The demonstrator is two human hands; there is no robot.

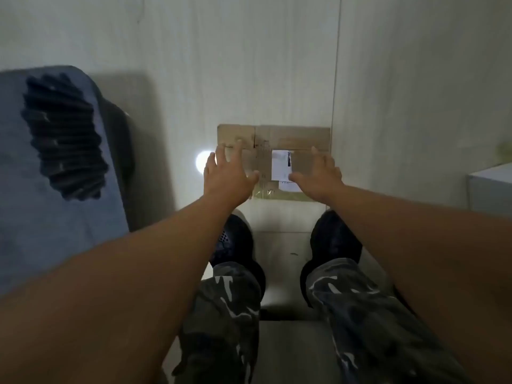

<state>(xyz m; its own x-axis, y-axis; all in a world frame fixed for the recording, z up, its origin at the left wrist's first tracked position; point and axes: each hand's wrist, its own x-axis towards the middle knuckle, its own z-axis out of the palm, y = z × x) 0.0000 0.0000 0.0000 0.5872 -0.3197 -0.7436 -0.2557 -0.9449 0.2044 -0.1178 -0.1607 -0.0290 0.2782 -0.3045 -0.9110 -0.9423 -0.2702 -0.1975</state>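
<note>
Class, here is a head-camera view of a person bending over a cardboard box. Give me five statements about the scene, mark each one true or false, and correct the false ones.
1. The left hand and the right hand both reach out over the cardboard box, fingers spread. True.
2. The box stands on a table. False: it lies on the pale floor, just ahead of the person's feet.
3. A white label is stuck on the box's top. True.
4. The person wears white shoes. False: both shoes are black.
5. The left hand holds a knife. False: it holds nothing.
</note>
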